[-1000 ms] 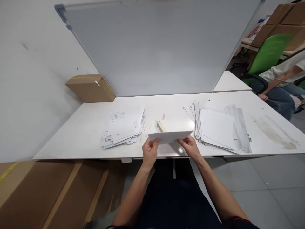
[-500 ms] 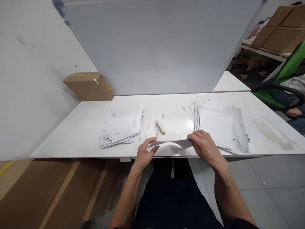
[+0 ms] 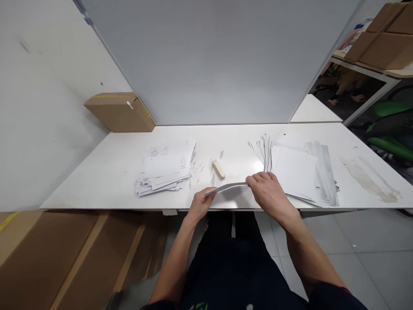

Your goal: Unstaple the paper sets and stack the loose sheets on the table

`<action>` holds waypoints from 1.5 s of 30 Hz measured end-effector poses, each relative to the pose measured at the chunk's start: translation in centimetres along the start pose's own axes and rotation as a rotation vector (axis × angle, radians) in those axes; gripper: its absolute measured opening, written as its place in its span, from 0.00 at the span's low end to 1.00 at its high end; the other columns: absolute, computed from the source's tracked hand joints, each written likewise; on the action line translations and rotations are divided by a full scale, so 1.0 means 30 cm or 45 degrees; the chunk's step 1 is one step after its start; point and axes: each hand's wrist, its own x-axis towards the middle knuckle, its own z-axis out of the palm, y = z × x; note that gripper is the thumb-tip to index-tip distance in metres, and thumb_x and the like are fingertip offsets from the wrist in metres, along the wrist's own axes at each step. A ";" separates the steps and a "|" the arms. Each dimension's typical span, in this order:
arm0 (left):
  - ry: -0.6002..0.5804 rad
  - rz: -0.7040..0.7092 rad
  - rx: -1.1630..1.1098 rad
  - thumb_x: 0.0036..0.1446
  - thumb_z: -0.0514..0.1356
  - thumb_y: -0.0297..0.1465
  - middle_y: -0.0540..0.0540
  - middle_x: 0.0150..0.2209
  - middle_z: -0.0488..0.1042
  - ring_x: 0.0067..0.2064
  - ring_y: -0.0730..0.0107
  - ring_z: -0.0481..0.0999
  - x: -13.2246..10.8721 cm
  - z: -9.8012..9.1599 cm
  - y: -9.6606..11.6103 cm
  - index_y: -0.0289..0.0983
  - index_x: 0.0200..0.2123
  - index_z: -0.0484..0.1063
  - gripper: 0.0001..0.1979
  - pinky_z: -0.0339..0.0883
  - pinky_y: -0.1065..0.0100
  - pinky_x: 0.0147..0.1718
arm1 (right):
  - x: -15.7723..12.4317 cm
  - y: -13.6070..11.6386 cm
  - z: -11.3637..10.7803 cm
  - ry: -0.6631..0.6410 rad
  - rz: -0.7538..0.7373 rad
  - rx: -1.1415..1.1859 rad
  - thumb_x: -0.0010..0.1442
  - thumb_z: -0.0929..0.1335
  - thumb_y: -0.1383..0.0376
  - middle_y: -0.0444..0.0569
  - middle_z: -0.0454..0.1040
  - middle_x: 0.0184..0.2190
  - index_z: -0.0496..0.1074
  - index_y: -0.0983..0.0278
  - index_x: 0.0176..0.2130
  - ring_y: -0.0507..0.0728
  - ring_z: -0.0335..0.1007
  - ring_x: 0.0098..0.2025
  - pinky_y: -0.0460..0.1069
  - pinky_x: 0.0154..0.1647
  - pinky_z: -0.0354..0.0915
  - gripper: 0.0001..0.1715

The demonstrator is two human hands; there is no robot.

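Observation:
Between my hands, above the front edge of the white table (image 3: pixel 106 172), a white paper sheet or thin stack (image 3: pixel 230 185) is seen nearly edge-on and slightly bowed. My left hand (image 3: pixel 201 203) pinches its left end between thumb and fingers. The right end is gripped by my right hand (image 3: pixel 266 189). A cream stapler (image 3: pixel 218 169) lies on the table just beyond the paper. To the left rests a pile of printed papers (image 3: pixel 166 165). On the right are white sheets (image 3: pixel 294 170), with several narrow folded papers fanned at their left side.
A grey-white panel (image 3: pixel 213 64) stands along the table's back. A cardboard box (image 3: pixel 121 113) sits at the back left corner, and larger boxes (image 3: pixel 77 254) are below the table at left. Green chairs (image 3: pixel 393 146) and a person's legs show at right.
The paper has tilted from a flatter, wider view to nearly edge-on. My right hand moved slightly left, and my left thumb closed on the paper. The seated person at far right left the view.

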 end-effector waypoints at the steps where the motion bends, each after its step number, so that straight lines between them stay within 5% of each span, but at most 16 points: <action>1: 0.001 0.024 0.003 0.49 0.60 0.38 0.46 0.31 0.76 0.35 0.63 0.74 0.000 0.000 0.003 0.39 0.34 0.76 0.12 0.67 0.64 0.37 | -0.001 0.000 0.000 -0.004 -0.002 0.000 0.45 0.57 0.84 0.47 0.66 0.24 0.62 0.64 0.30 0.55 0.58 0.29 0.52 0.40 0.50 0.18; 6: 0.006 0.045 -0.080 0.50 0.60 0.39 0.46 0.33 0.76 0.38 0.62 0.74 0.003 0.001 0.020 0.39 0.33 0.76 0.11 0.67 0.64 0.40 | 0.000 0.007 -0.012 0.011 -0.042 0.029 0.50 0.57 0.82 0.46 0.67 0.23 0.63 0.63 0.33 0.55 0.60 0.29 0.54 0.42 0.51 0.17; 9: 0.130 0.023 -0.100 0.49 0.60 0.39 0.47 0.32 0.76 0.36 0.64 0.74 0.011 -0.001 0.026 0.37 0.33 0.76 0.12 0.66 0.65 0.38 | -0.014 0.030 -0.020 -0.064 -0.004 0.239 0.58 0.56 0.75 0.44 0.64 0.20 0.63 0.62 0.32 0.53 0.56 0.23 0.50 0.33 0.53 0.12; 16: 0.289 -0.090 -0.010 0.50 0.58 0.40 0.53 0.17 0.66 0.23 0.75 0.65 0.039 0.022 0.031 0.35 0.24 0.71 0.14 0.59 0.73 0.25 | -0.138 0.077 0.137 -0.263 0.569 1.217 0.60 0.58 0.54 0.42 0.62 0.20 0.58 0.62 0.24 0.51 0.57 0.23 0.46 0.22 0.51 0.19; 22: 0.298 -0.013 0.194 0.52 0.56 0.40 0.51 0.21 0.69 0.25 0.74 0.66 0.068 0.077 0.004 0.36 0.27 0.73 0.13 0.59 0.73 0.27 | -0.239 0.064 0.267 -0.363 0.924 1.747 0.55 0.61 0.49 0.40 0.59 0.18 0.60 0.64 0.26 0.50 0.54 0.21 0.45 0.21 0.50 0.21; 26: 0.353 0.077 0.204 0.57 0.51 0.37 0.47 0.28 0.72 0.30 0.71 0.70 0.108 0.088 -0.012 0.36 0.38 0.73 0.15 0.63 0.71 0.33 | -0.250 0.094 0.277 -0.368 1.012 1.832 0.55 0.62 0.50 0.40 0.60 0.19 0.62 0.64 0.27 0.49 0.54 0.21 0.45 0.21 0.50 0.20; 30: 0.243 0.315 0.421 0.58 0.47 0.27 0.42 0.43 0.66 0.38 0.69 0.69 0.148 0.090 -0.017 0.42 0.53 0.65 0.21 0.64 0.68 0.39 | -0.234 0.120 0.273 -0.344 1.061 1.834 0.54 0.63 0.51 0.39 0.59 0.17 0.61 0.64 0.25 0.49 0.53 0.20 0.45 0.21 0.48 0.19; 35: 0.141 0.390 0.667 0.54 0.45 0.19 0.42 0.49 0.60 0.43 0.65 0.66 0.174 0.098 -0.027 0.43 0.51 0.67 0.26 0.64 0.63 0.44 | -0.205 0.122 0.281 -0.327 1.069 1.760 0.54 0.62 0.52 0.40 0.60 0.18 0.62 0.64 0.26 0.49 0.55 0.21 0.45 0.21 0.50 0.18; 45: 0.166 0.450 0.593 0.55 0.44 0.18 0.43 0.49 0.60 0.48 0.66 0.65 0.172 0.093 -0.045 0.44 0.51 0.67 0.25 0.63 0.61 0.48 | -0.196 0.136 0.275 -0.373 1.069 1.622 0.53 0.62 0.52 0.41 0.62 0.19 0.63 0.64 0.26 0.50 0.57 0.22 0.44 0.22 0.52 0.18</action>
